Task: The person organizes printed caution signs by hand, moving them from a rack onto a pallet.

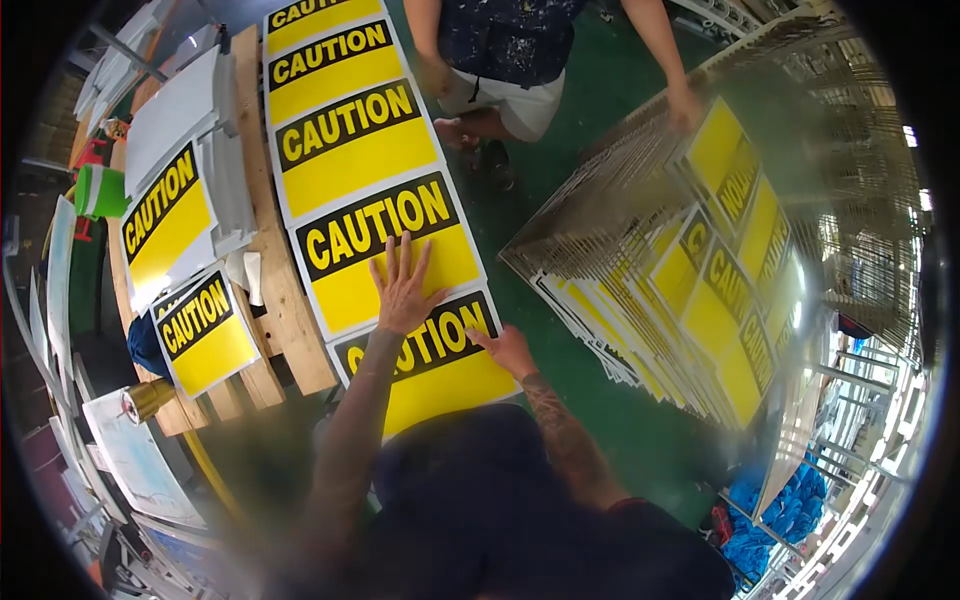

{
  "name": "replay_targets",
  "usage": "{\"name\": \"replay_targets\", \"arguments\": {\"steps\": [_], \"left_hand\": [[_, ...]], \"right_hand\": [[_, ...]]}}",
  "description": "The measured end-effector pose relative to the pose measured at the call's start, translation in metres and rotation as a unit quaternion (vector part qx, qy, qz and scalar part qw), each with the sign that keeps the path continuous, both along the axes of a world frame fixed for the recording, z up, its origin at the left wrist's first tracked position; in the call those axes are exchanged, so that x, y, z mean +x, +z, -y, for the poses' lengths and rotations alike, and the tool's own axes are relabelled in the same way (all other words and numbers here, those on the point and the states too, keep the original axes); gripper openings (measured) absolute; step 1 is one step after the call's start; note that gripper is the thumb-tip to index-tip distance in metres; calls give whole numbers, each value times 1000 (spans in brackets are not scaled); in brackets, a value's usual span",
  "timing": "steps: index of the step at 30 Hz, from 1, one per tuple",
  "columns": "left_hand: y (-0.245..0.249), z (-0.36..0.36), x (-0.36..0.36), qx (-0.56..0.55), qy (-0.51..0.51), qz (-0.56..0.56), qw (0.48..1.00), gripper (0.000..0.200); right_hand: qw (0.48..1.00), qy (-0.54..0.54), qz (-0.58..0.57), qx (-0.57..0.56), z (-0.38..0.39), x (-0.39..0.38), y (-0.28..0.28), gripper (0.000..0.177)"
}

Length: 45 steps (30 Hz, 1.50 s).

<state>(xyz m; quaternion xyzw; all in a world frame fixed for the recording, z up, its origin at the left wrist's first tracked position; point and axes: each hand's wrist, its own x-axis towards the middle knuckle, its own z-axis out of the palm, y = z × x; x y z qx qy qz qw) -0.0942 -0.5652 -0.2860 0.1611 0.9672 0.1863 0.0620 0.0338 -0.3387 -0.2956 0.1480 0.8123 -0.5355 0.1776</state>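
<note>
Beginning left of the row of CAUTION signs (365,175), a large yellow-and-black sign (175,225) and a smaller sign (205,330) lie over a wooden pallet (268,200) whose plank runs along the row's left side. On the row, the left arm reaches forward from the near end, nearly straight, and the left hand (405,295) lies palm down on the second-nearest sign (355,280); its fingers are long and fanned wide, the thumb held out toward the row's right side. Farther right, the right hand (507,352) is at the right edge of the row's nearest sign (440,380), its forearm angled up and inward, the fingers pointing left across the lettering; whether they grip that edge I cannot tell. Beyond the row's far right side stands a co-worker (510,40) in a dark, paint-spattered apron, one arm stretched away from the row, that hand (683,108) at the top of a rack (610,190) filled with yellow signs (735,160), well to the row's right.
</note>
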Motion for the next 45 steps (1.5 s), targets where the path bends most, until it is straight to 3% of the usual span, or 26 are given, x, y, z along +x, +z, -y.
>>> {"name": "replay_targets", "arguments": {"steps": [3,6,12,17,25,32,36,39,45], "left_hand": [[7,-1,-3,22,3,0,1000,102],[18,-2,-8,34,6,39,999,96],[21,2,-15,39,5,109,993,96],[25,0,-20,30,12,156,987,83],[8,4,-11,9,17,125,992,70],[7,13,-8,-14,-29,134,990,73],[17,17,-12,-5,-27,197,980,75],[13,17,-10,-24,-36,173,984,74],[13,9,-9,-3,12,173,985,75]], "right_hand": [[998,-28,-53,-12,3,2,-14,60],[999,-30,-35,-18,3,-7,8,48],[990,-38,136,9,1,-8,1,50],[986,-46,160,-24,-1,-17,4,51],[979,-75,179,-57,1,-19,-1,57],[967,-61,237,-68,-3,-21,2,58],[970,-30,233,-64,-7,-14,-3,58],[965,-40,250,-64,-5,-18,0,57],[969,-69,228,-61,-2,-22,2,54]]}}
